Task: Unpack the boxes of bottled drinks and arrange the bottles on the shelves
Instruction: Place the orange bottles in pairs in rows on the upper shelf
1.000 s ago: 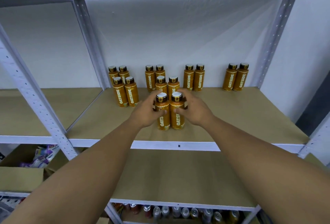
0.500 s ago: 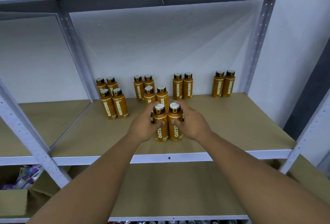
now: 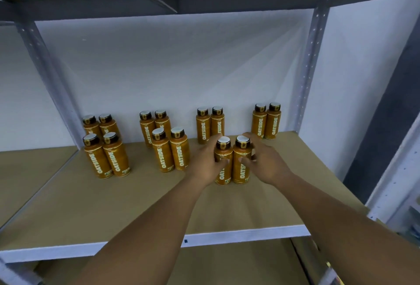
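Standing cap-up, the bottle pair [image 3: 236,172] is gripped by left hand [image 3: 205,163] and right hand [image 3: 266,164].

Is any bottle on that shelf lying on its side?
No, all the bottles on the shelf stand upright.

You face plain white wall [image 3: 181,68] at far side. Dark grey vertical band [image 3: 400,107] on your right. Blurred clutter [image 3: 411,222] at near right edge, unidentifiable.
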The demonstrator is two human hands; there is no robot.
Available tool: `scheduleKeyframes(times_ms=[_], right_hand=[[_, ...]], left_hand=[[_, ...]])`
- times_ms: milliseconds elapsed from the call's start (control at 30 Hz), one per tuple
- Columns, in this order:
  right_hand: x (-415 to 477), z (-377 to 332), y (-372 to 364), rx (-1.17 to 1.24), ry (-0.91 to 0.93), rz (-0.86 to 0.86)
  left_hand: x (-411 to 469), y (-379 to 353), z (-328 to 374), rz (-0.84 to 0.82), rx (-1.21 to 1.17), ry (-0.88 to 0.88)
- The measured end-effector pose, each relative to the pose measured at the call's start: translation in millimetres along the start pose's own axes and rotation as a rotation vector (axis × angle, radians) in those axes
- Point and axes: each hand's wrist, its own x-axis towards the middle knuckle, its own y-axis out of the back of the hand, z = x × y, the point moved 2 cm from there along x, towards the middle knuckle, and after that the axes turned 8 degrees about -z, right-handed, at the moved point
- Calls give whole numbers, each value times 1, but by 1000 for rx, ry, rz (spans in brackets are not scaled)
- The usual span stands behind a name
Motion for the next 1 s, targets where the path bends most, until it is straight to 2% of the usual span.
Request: scheduleKeyframes(times_ms=[367, 1000], right_hand=[[47, 32, 9, 20, 7, -1], [56, 37, 7, 29, 60, 31]], left_hand=[[57, -16, -2, 7, -18, 19], [65, -19, -2, 3, -25, 30]])
